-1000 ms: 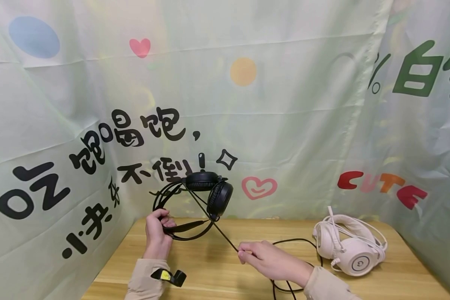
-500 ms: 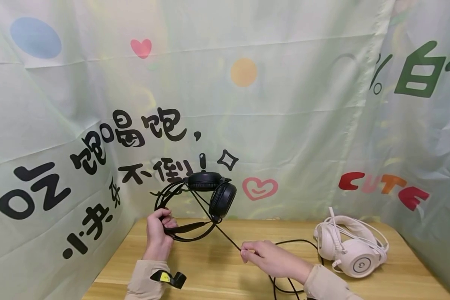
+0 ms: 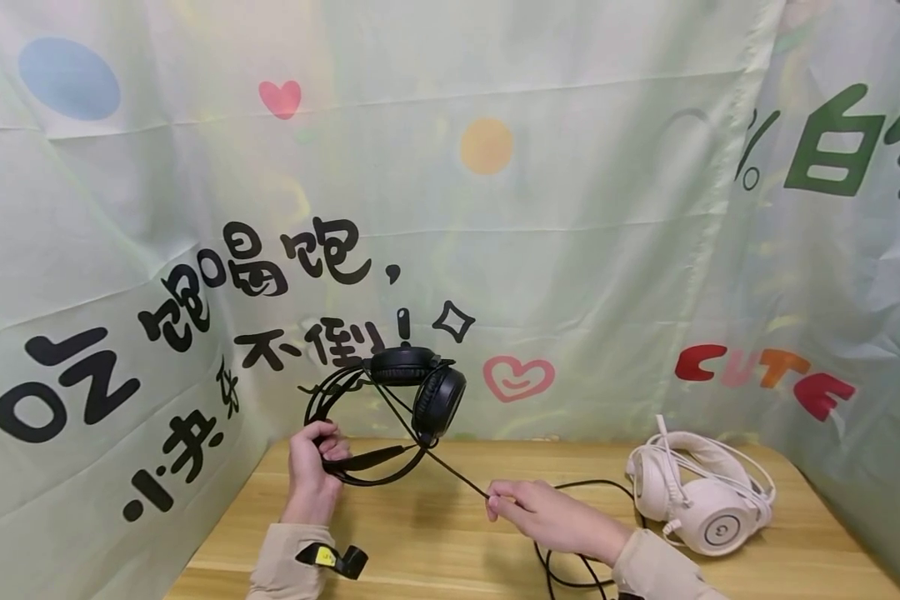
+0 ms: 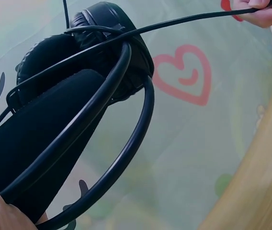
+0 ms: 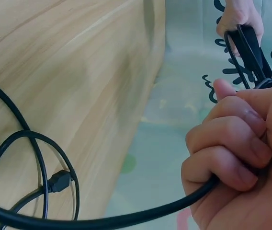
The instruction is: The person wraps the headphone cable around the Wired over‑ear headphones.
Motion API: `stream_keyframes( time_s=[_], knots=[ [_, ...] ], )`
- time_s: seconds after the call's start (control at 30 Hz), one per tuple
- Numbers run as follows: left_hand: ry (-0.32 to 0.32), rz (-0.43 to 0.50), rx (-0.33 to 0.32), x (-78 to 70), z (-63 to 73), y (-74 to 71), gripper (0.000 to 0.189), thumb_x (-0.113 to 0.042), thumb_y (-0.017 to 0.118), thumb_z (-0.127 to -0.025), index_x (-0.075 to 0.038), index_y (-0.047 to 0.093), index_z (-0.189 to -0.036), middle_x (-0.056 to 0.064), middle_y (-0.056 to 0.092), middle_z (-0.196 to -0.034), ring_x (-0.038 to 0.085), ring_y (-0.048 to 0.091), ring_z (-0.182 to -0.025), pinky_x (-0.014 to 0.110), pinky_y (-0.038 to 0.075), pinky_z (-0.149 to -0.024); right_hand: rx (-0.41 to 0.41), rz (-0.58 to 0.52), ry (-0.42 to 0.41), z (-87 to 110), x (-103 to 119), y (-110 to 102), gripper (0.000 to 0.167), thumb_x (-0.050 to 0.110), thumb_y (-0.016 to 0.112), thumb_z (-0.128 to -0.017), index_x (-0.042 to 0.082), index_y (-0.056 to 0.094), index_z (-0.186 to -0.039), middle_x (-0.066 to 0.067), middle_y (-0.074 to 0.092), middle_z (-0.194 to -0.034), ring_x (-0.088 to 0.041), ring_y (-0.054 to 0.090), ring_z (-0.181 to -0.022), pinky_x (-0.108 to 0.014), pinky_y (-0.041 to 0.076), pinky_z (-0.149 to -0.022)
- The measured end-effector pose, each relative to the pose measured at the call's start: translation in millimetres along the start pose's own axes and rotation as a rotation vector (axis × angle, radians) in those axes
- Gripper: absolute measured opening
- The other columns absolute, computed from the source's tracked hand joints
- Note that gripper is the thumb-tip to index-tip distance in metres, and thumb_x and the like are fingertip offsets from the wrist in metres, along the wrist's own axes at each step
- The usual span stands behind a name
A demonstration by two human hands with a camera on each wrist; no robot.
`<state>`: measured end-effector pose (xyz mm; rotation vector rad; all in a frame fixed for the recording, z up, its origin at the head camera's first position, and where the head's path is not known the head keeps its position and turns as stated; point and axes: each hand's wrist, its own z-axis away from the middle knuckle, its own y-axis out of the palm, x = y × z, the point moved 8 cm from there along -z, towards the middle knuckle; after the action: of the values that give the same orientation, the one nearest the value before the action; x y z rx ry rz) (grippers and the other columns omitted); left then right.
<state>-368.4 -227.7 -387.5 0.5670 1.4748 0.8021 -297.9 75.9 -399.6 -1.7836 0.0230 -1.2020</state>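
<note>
Black over-ear headphones [image 3: 437, 402] are held up over the table by my left hand [image 3: 317, 467], which grips the headband at its left side. Both ear cups point up and to the right. My right hand [image 3: 551, 517] has its fingers curled round the headphones' black cable [image 3: 457, 473], which runs taut from the ear cups down to it. In the right wrist view the cable [image 5: 174, 207] leaves the fist below. In the left wrist view the headband [image 4: 45, 129] and its thin outer bars fill the left side, with the cable crossing over the ear cup.
White headphones [image 3: 720, 508], their own cable wrapped around them, lie at the table's right. Loops of black cable [image 3: 570, 581] rest on the wooden table [image 3: 420, 550], with a small connector [image 5: 59, 182] among them. A printed cloth [image 3: 570, 250] hangs behind and at both sides.
My right hand has shifted slightly right and up along with the cable, and the loose loops on the table have moved a little. The left hand and black headphones stay nearly in place.
</note>
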Motion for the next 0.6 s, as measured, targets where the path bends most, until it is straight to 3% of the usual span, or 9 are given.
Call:
stream_keyframes(
  time_s=[0.2, 0.43, 0.6],
  knots=[
    [-0.007, -0.003, -0.002, -1.1, -0.6, -3.6, 0.041, 0.002, 0.038, -0.098, -0.014, 0.043, -0.061, -0.008, 0.033, -0.052, 0.004, 0.031, -0.045, 0.014, 0.029, -0.043, 0.008, -0.03, -0.006, 3.0, -1.7, 0.2, 0.028, 0.031, 0.04, -0.117, 0.023, 0.065, -0.108, 0.012, 0.037, -0.064, -0.003, 0.028, -0.053, -0.019, 0.032, -0.057],
    [0.037, 0.035, -0.087, -8.5, -3.3, -17.3, 0.043, 0.004, 0.041, -0.098, -0.015, 0.039, -0.059, -0.007, 0.033, -0.051, 0.006, 0.032, -0.043, 0.016, 0.03, -0.043, 0.003, -0.013, -0.016, 12.4, -7.3, 0.4, 0.028, 0.027, 0.039, -0.117, 0.021, 0.065, -0.109, 0.011, 0.037, -0.071, -0.002, 0.03, -0.059, -0.023, 0.035, -0.061],
    [0.032, 0.074, -0.104, -11.2, -4.6, -25.7, 0.045, 0.006, 0.039, -0.099, -0.013, 0.037, -0.058, -0.005, 0.034, -0.051, 0.008, 0.029, -0.046, 0.018, 0.03, -0.044, 0.031, -0.041, -0.01, 18.5, -13.8, 2.2, 0.029, 0.027, 0.038, -0.117, 0.02, 0.066, -0.111, 0.012, 0.04, -0.074, -0.001, 0.035, -0.059, -0.021, 0.036, -0.06]
  ],
)
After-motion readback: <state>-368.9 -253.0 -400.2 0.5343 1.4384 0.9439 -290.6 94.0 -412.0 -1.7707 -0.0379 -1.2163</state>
